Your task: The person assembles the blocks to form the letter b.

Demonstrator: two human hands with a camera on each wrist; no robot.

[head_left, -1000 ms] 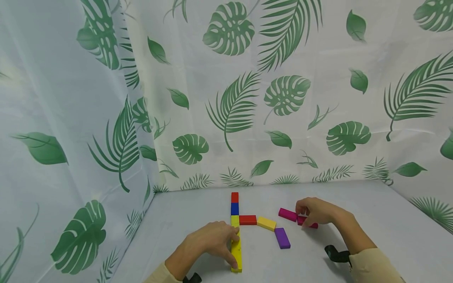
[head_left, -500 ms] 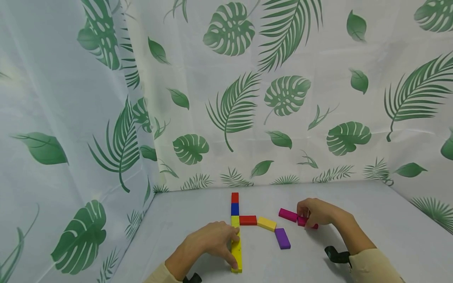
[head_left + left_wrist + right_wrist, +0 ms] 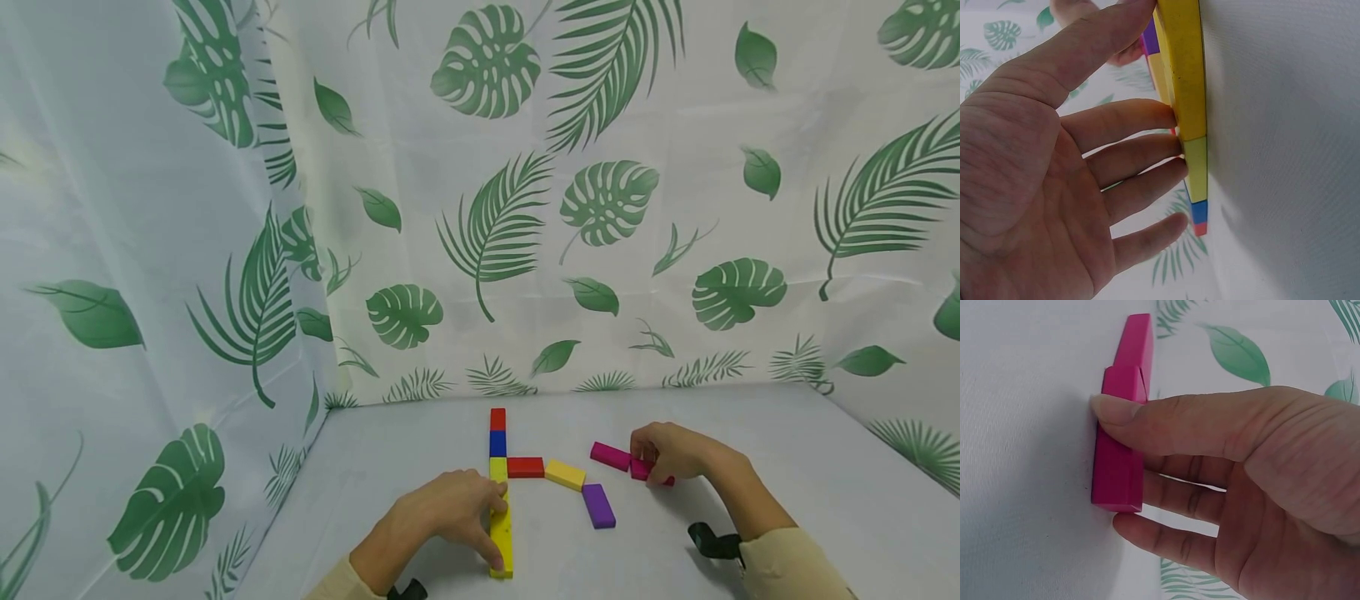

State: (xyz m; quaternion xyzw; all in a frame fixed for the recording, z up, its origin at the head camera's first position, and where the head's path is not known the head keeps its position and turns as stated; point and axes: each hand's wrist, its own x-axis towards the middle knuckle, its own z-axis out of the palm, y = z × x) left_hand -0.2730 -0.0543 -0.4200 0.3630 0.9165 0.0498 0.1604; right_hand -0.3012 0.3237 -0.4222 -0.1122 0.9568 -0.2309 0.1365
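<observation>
My left hand lies over the left side of a long yellow block, with its thumb and fairly straight fingers touching it. Beyond that block, a pale yellow block, a blue block and a red block continue the line. From its side, another red block, a light orange block and a purple block curve rightward and nearer. With thumb and fingers, my right hand pinches a magenta block at the table. Its end meets a second magenta block.
A white cloth with green leaf prints hangs behind and at both sides of the pale table. Black wrist mounts show at the left wrist and the right wrist.
My right hand has shifted very slightly to the right along the magenta block, its thumb sliding a little toward me. My left hand and the blocks stay where they were.
</observation>
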